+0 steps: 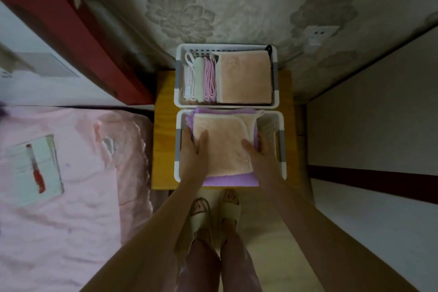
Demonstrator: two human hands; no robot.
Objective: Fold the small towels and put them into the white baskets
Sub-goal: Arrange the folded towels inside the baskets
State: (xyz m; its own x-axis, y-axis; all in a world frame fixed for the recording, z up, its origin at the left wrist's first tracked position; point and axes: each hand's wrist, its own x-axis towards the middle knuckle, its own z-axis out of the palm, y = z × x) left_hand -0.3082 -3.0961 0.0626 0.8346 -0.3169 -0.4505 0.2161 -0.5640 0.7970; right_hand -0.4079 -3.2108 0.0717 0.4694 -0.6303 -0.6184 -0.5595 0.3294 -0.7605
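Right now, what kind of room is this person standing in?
Probably a bedroom. A bed with pink bedding lies beside a small wooden table, flowery wallpaper covers the wall, and folded towels fill a white basket.

Single head view, worn camera, wide-angle (edges bow noticeably). Looks steeply down and forward over the wooden stool (163,130), which sits centre frame, near, within arm's reach. Both forearms enter from the bottom edge toward the stool; feet show directly below it, wall above it, bed to its left.

Floral wallpaper (260,2), wooden stool (163,149)
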